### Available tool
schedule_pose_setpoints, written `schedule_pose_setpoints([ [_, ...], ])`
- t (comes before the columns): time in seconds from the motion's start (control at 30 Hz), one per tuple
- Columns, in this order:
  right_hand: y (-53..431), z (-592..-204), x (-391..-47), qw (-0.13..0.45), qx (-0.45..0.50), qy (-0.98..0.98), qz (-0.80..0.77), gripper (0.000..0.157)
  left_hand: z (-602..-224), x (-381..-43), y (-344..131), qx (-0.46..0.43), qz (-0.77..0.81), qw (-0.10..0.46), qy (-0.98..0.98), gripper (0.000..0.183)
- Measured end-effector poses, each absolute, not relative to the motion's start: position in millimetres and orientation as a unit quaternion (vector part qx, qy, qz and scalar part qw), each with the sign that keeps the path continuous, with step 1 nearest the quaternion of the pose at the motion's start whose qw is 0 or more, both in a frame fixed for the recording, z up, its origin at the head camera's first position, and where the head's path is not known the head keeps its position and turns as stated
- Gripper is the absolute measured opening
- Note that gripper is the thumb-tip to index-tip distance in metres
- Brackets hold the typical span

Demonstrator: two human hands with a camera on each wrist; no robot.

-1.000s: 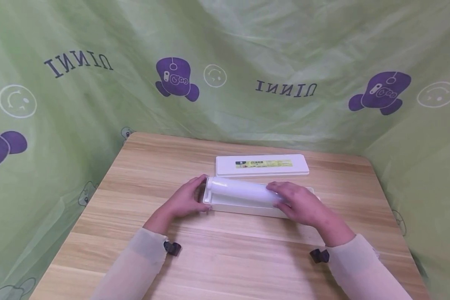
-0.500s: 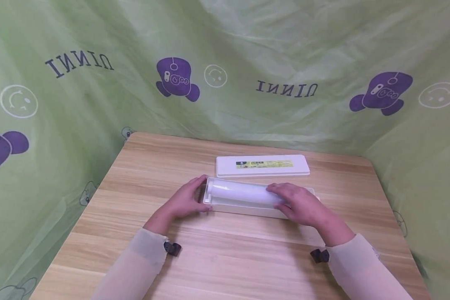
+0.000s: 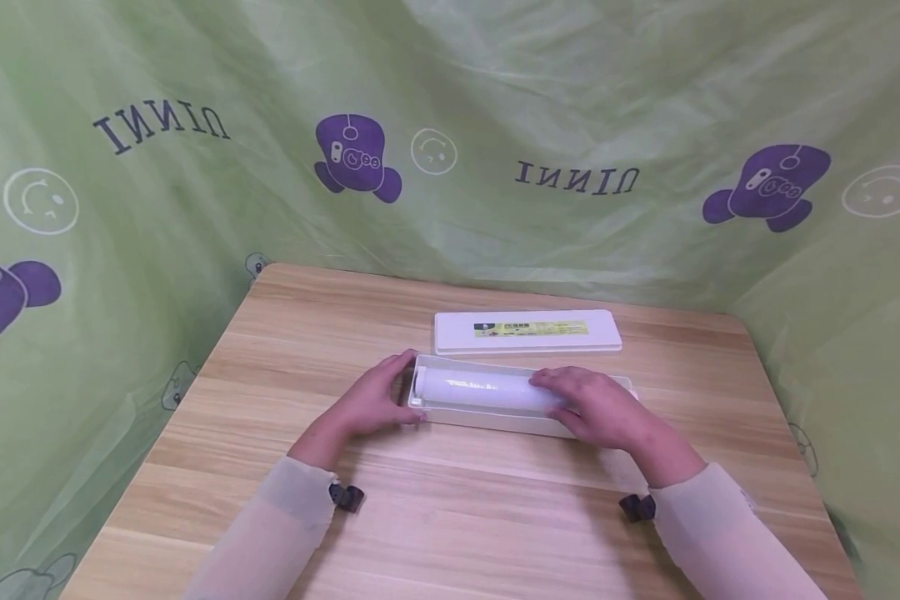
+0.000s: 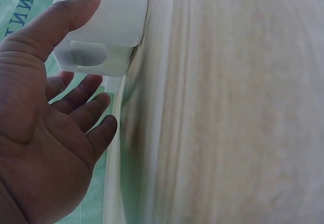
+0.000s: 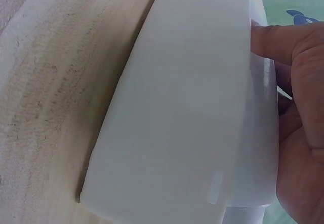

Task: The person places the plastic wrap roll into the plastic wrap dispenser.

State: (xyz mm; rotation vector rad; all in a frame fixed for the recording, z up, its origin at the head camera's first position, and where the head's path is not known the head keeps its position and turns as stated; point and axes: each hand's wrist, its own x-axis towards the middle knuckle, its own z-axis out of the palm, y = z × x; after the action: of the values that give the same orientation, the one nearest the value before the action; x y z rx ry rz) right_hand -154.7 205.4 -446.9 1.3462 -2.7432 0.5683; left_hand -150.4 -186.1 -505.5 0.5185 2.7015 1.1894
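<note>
A long white plastic box (image 3: 495,422) sits on the table, its top uncovered. Inside it lies a shiny white roll, apparently plastic wrap (image 3: 468,388). My left hand (image 3: 371,402) holds the box's left end, thumb on the near wall and fingers at the far side. In the left wrist view, that thumb rests on the white box wall (image 4: 119,11). Over the box's right part, my right hand (image 3: 600,408) grips the roll, thumb on the near side and fingers across the top. The right wrist view shows the roll (image 5: 258,138) showing above the box wall; the right hand hides its right end.
Behind the box lies a flat white lid (image 3: 450,342) with a yellow-green label (image 3: 531,328). The wooden table (image 3: 450,517) has a green printed curtain (image 3: 465,225) along its back and sides. A small dark device (image 3: 347,497) is worn on each wrist.
The roll has sunk down into the box, its left end dropping from the far rim to lie between the walls. Both hands keep nearly the same place.
</note>
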Motion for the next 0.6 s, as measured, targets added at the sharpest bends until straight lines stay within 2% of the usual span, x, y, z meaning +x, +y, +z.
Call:
schedule_pose_setpoints([
  [0.33,205.2,-451.0,-157.6,0.006,0.43,-0.883,0.187,0.048,-502.3,-149.2,-185.3,0.175,0.401,0.074,0.896,0.092],
  [0.6,205.3,-452.8,-160.6,-0.017,0.426,-0.88,0.208,0.047,-502.6,-147.8,-186.1,0.16,0.397,0.084,0.9,0.105],
])
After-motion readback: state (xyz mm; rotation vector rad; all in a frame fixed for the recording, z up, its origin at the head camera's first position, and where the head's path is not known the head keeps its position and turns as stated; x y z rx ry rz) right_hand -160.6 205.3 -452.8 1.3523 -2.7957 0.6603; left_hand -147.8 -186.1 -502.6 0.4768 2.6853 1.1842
